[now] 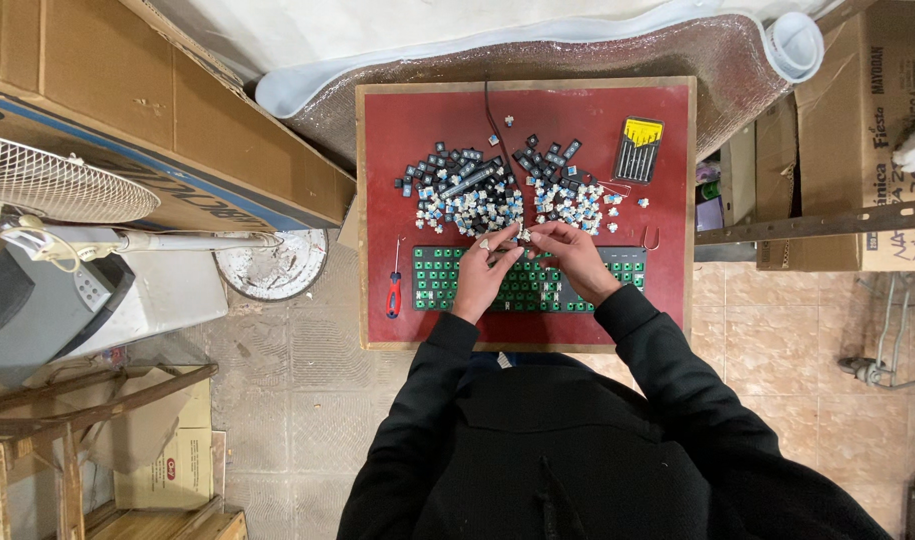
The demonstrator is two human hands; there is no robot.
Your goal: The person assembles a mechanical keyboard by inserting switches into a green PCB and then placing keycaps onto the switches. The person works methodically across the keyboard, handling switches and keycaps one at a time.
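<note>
Even, soft overhead light, sharp focus, edges slightly bowed.

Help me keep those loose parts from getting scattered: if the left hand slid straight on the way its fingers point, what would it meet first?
The left hand points up-right, away from the person, over the green keyboard. It would probably first meet the pile of loose switches beyond the keyboard's far edge, though its height above them is unclear.
</note>
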